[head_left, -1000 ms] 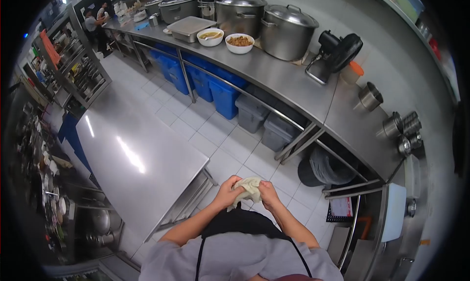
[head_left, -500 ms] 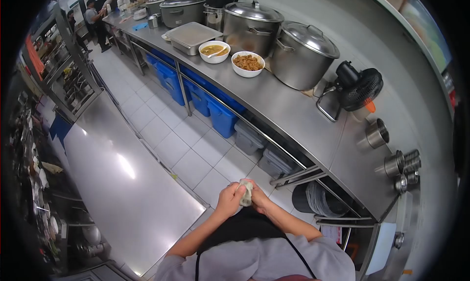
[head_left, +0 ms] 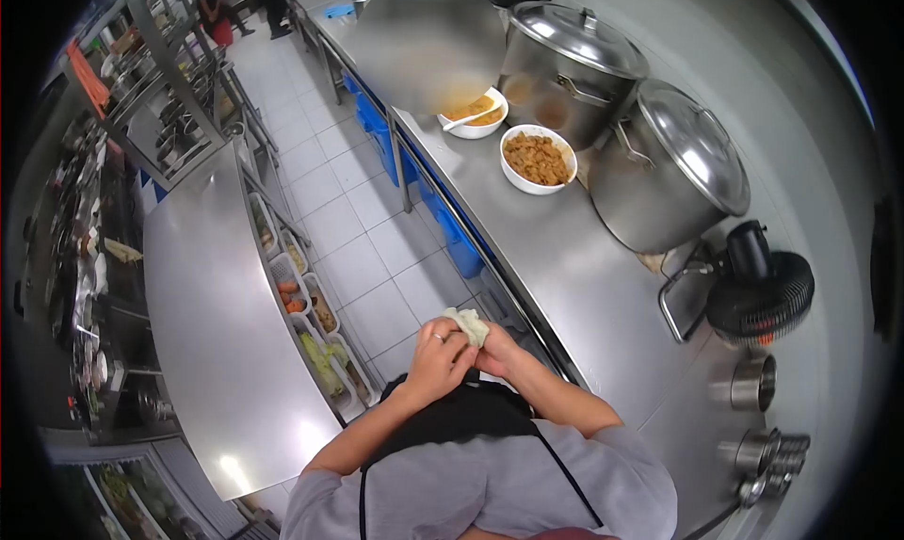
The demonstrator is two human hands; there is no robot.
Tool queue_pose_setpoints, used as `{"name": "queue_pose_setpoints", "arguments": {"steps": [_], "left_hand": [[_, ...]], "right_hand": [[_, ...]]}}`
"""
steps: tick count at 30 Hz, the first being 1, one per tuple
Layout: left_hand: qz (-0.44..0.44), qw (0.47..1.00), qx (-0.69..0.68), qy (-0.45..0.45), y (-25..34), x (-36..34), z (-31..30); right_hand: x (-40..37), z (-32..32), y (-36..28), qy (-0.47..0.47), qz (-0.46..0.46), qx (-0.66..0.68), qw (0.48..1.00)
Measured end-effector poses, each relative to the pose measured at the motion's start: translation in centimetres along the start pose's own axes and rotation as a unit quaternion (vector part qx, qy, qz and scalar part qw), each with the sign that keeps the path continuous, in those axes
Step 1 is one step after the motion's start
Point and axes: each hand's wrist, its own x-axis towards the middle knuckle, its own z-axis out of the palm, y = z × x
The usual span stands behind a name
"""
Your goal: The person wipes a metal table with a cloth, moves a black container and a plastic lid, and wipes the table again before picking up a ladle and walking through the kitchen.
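My left hand [head_left: 439,359] and my right hand [head_left: 496,352] meet in front of my black apron [head_left: 452,422]. Between them is a crumpled pale cloth [head_left: 468,325], which sticks up above the fingers. Both hands are closed around it, and a ring shows on a left finger. Beyond them on the steel counter [head_left: 537,257] stand a white bowl of brown food pieces [head_left: 538,159] and a bowl of yellow-orange food [head_left: 476,113] with a white spoon in it.
Two large lidded pots [head_left: 669,163] and a black fan [head_left: 758,295] stand along the wall. Metal containers [head_left: 753,382] are at the right. On the left are a steel table [head_left: 202,305] and trays of vegetables [head_left: 320,361]. Two people [head_left: 271,3] are far back, partly cut off.
The view has shifted closer to the counter, so the bowls look larger. Vegetable trays now show beside the left table. The cloth remains between my hands, with my left fingers now spread over it.
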Motion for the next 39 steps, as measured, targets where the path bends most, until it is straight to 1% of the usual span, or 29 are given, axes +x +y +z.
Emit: {"name": "queue_pose_setpoints", "arguments": {"steps": [1,4,5,7,8,10,12,13,16,18,20,22,25,28,29,32,33,34,36,37,39], "left_hand": [[0.003,0.999,0.035,0.029,-0.5,1.0,0.0],[-0.024,0.993,0.090,0.077,-2.6,2.6,-0.7],[-0.016,0.990,0.098,0.098,-3.6,3.1,-1.0],[0.001,0.984,0.114,0.139,-5.7,4.1,-1.5],[-0.006,0.983,0.104,0.154,-7.0,4.5,-1.8],[-0.018,0.980,0.080,0.182,-9.3,5.8,-2.5],[-0.017,0.987,0.037,0.154,-11.4,8.1,-3.6],[-0.012,0.990,0.016,0.137,-12.6,9.3,-4.7],[-0.018,0.992,-0.038,0.122,-16.9,13.7,-8.3],[-0.022,0.987,-0.069,0.147,-19.5,16.8,-10.8],[-0.025,0.982,-0.109,0.155,-21.8,20.3,-13.8],[0.006,0.983,-0.109,0.149,-24.1,24.8,-16.5],[0.046,0.978,-0.147,0.142,-25.6,33.1,-19.0],[0.121,0.974,-0.151,0.121,-26.5,42.2,-20.0],[0.141,0.970,-0.162,0.118,-26.4,45.2,-19.9],[0.115,0.974,-0.183,0.070,-26.3,53.2,-18.6],[0.106,0.973,-0.198,0.058,-26.4,55.9,-17.7],[0.103,0.970,-0.213,0.048,-26.4,59.0,-16.8],[0.082,0.969,-0.233,0.028,-27.1,64.1,-14.5],[0.071,0.967,-0.244,0.017,-27.3,66.4,-13.2],[0.054,0.976,-0.210,0.003,-27.3,70.2,-11.1]], "right_hand": [[0.9,0.3,-0.7,-0.026,0.014,0.006,1.000],[3.7,1.9,-2.6,-0.070,0.041,0.022,0.996],[4.8,2.3,-2.9,-0.088,0.045,0.022,0.995],[6.8,3.5,-4.0,-0.091,0.055,0.013,0.994],[7.8,4.2,-4.7,-0.091,0.058,0.007,0.994],[10.0,5.2,-6.3,-0.061,0.044,-0.052,0.996],[12.8,5.8,-7.7,-0.022,0.021,-0.122,0.992],[14.3,5.8,-8.5,-0.008,-0.038,-0.171,0.985],[16.9,6.3,-13.3,0.047,-0.056,-0.244,0.967],[17.9,7.1,-15.6,0.087,-0.120,-0.214,0.966],[17.8,7.7,-18.5,0.083,-0.116,-0.185,0.972],[18.0,7.7,-20.4,0.087,-0.124,-0.160,0.975],[18.0,9.0,-21.6,0.205,-0.177,-0.126,0.954],[18.4,8.7,-22.8,0.223,-0.165,-0.072,0.958],[18.6,7.2,-23.2,0.171,-0.157,-0.089,0.969],[18.8,7.3,-24.7,0.145,-0.202,-0.079,0.965],[19.3,5.7,-25.0,0.118,-0.198,-0.087,0.969],[19.6,5.2,-25.8,0.091,-0.225,-0.110,0.964],[19.7,5.6,-27.3,0.049,-0.255,-0.103,0.960],[19.8,5.5,-27.7,0.064,-0.270,-0.098,0.956],[20.2,5.2,-28.1,0.091,-0.298,-0.092,0.946]]}}
